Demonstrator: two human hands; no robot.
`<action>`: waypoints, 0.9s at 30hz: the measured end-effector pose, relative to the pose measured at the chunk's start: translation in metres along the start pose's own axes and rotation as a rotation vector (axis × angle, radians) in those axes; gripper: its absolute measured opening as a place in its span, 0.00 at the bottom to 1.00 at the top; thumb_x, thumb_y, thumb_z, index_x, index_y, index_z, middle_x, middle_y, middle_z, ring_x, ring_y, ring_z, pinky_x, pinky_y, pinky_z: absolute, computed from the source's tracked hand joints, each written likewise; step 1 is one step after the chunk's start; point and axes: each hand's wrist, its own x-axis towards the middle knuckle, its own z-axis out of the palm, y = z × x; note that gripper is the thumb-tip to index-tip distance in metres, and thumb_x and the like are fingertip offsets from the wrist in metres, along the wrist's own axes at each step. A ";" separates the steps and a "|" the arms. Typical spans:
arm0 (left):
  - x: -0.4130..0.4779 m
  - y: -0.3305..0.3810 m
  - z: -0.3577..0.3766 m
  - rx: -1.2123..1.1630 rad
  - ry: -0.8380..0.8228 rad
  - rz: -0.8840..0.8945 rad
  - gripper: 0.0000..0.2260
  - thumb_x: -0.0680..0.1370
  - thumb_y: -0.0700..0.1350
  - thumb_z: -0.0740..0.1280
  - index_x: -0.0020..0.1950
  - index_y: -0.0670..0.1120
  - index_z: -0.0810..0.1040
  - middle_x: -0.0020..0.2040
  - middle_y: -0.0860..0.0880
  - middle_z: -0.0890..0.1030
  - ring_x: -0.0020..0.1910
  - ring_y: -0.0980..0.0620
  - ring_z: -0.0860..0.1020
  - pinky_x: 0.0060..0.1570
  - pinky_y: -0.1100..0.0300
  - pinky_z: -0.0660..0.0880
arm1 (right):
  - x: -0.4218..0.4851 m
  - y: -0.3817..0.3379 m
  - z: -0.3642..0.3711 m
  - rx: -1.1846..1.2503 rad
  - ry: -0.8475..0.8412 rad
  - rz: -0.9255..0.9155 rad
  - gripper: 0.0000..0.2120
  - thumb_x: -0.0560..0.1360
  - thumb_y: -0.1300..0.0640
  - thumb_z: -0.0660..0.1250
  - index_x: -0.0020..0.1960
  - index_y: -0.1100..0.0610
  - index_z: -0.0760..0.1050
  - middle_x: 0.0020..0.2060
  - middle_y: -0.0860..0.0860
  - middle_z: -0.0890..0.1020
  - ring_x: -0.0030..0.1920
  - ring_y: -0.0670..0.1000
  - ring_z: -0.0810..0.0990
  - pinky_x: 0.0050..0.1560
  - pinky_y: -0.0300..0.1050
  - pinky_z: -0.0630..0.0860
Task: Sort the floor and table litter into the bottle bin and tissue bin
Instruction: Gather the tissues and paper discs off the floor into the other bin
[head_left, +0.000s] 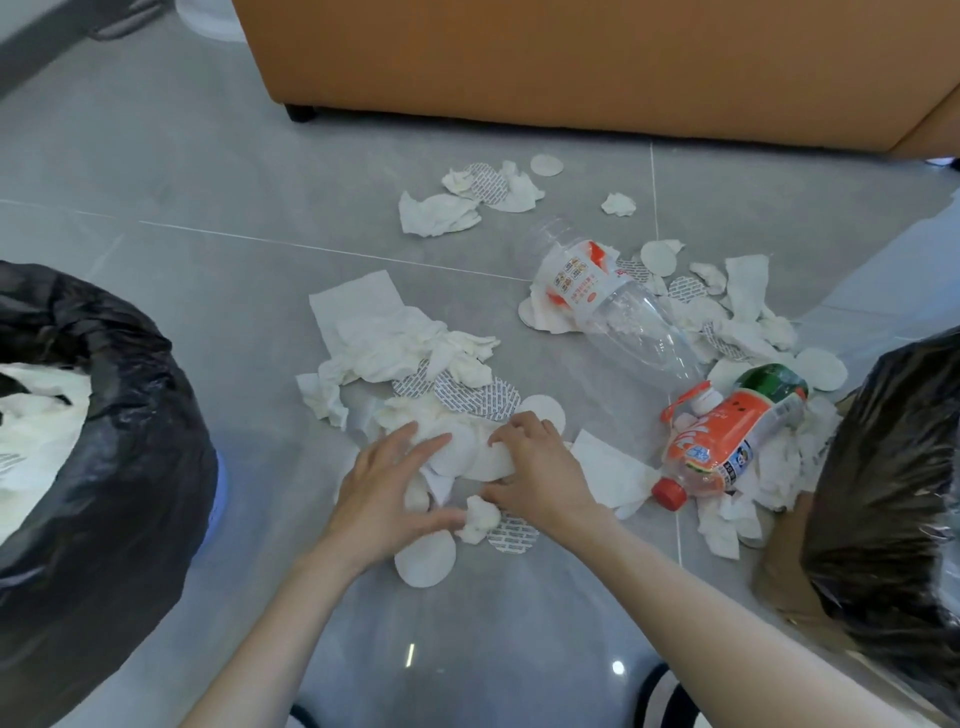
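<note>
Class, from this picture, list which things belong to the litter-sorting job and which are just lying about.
Job: left hand, right hand, tissue pile, clear bottle, orange-labelled bottle, left bin holding tissues, right bin.
Just lying about: sofa, floor.

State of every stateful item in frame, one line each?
Left hand: fingers straight, pressing white tissue and pad pile.
Right hand: fingers curled on that pile.
Clear plastic bottle with white-orange label: on its side, no cap seen.
Orange-labelled bottle with red cap: on its side, capped.
Left black-bagged bin: open, tissues inside.
Right black-bagged bin: contents hidden.
</note>
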 end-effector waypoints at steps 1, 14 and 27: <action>-0.004 -0.002 0.000 0.059 -0.071 0.020 0.45 0.57 0.71 0.67 0.72 0.69 0.55 0.77 0.58 0.49 0.75 0.51 0.49 0.71 0.52 0.54 | -0.001 0.001 0.001 0.011 0.013 -0.004 0.22 0.69 0.53 0.73 0.61 0.55 0.74 0.60 0.51 0.71 0.60 0.53 0.70 0.51 0.47 0.74; -0.012 -0.006 0.007 0.151 -0.020 0.086 0.44 0.59 0.55 0.79 0.71 0.65 0.61 0.75 0.57 0.54 0.71 0.51 0.55 0.69 0.55 0.57 | -0.017 -0.009 -0.036 0.358 0.220 0.063 0.11 0.72 0.63 0.62 0.33 0.57 0.66 0.28 0.48 0.72 0.28 0.45 0.66 0.29 0.34 0.65; -0.016 -0.002 0.019 -0.199 0.232 -0.037 0.46 0.63 0.42 0.78 0.74 0.59 0.58 0.66 0.57 0.63 0.64 0.53 0.64 0.60 0.50 0.72 | -0.043 -0.013 -0.043 0.588 0.361 0.096 0.06 0.74 0.65 0.60 0.45 0.57 0.64 0.34 0.48 0.73 0.36 0.49 0.71 0.35 0.46 0.65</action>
